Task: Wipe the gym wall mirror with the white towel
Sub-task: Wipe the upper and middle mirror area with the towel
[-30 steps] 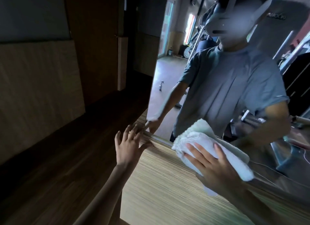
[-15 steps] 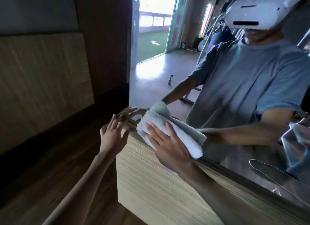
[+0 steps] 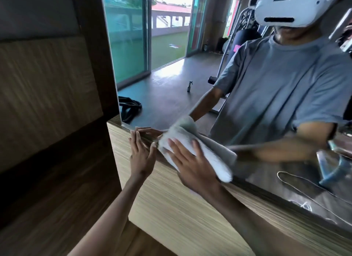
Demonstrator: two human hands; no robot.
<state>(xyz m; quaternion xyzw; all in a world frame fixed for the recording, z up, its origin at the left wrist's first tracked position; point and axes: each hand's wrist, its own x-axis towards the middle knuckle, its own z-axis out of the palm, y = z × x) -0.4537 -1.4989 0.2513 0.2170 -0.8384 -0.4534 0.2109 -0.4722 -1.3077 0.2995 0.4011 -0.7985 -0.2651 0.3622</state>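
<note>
Soft, light white towel (image 3: 192,149) probably bunches easily; the right hand (image 3: 194,168), grip wide, presses its middle flat against the mirror (image 3: 171,80). Left hand (image 3: 142,156) rests wide, empty.

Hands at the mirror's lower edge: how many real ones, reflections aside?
2. The left hand touches the lower-left edge of the mirror; the right hand presses the white towel beside it.
</note>
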